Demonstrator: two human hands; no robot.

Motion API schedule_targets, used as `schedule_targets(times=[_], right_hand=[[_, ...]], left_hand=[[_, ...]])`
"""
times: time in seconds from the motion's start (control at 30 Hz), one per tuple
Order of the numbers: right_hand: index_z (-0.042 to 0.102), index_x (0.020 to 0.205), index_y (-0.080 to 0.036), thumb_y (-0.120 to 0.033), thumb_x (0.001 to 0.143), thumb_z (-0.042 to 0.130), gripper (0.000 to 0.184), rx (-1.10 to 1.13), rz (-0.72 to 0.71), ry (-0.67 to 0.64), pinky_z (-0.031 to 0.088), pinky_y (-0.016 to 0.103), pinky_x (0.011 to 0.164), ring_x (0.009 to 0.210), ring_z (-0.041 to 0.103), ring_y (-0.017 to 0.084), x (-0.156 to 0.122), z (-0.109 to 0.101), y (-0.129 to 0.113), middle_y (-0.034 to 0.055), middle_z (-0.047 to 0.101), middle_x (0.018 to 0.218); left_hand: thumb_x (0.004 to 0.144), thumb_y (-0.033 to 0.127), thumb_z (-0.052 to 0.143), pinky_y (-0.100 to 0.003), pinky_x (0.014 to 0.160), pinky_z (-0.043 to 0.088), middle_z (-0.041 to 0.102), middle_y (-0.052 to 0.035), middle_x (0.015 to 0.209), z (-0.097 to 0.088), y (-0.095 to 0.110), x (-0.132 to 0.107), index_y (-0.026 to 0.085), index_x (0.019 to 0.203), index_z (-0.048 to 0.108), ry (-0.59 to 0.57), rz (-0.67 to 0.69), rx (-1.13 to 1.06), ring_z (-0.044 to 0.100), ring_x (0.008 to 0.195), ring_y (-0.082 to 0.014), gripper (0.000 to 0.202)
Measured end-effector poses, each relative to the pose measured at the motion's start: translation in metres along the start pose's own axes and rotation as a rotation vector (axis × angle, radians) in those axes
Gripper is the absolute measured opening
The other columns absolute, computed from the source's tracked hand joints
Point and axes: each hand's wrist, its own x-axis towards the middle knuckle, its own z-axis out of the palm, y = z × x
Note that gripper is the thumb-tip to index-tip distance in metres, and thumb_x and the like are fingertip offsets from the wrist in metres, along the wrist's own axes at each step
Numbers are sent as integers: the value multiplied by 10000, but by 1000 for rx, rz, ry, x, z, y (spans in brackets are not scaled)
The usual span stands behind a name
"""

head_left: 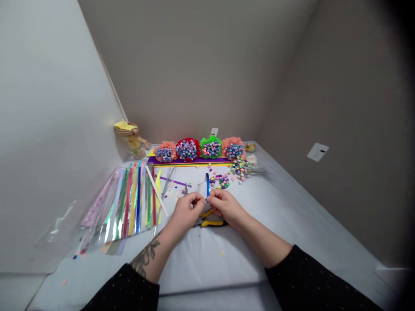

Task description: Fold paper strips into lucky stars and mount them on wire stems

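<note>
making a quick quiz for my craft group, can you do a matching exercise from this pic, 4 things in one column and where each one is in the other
Things
1 blue shiny strip
2 yellow-handled pliers
3 fan of coloured shiny strips
4 red puff

Places
a far edge, between the orange puff and the green puff
b left of the hands
c beneath the hands
d held up between the left hand and right hand

Pairs
1 d
2 c
3 b
4 a
</note>
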Motion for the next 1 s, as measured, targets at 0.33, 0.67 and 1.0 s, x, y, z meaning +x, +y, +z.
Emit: schedule_targets(times=[0.33,0.67,1.0], right_hand=[[504,610,-172,-385,676,643,263,38,-10,-17,183,191,366,357,289,40,-1,-2,-1,-83,401,438],[486,626,-173,-372,667,665,271,47,-30,36,180,181,365,364,267,36,1,-5,2,-95,374,429],[514,636,-168,-330,648,637,203,11,38,-44,179,175,342,336,281,34,-3,-1,-3,-85,407,428]], left_hand=[[777,274,463,-221,566,393,572,14,608,-2,0,0,160,665,588,-23,3,8,506,581,-127,203],[800,252,441,-214,573,356,540,25,617,-4,3,-2,156,678,569,-132,50,54,472,599,-120,201],[808,285,424,-228,600,371,524,13,648,-4,0,1,173,683,514,-76,25,29,480,642,-140,190]])
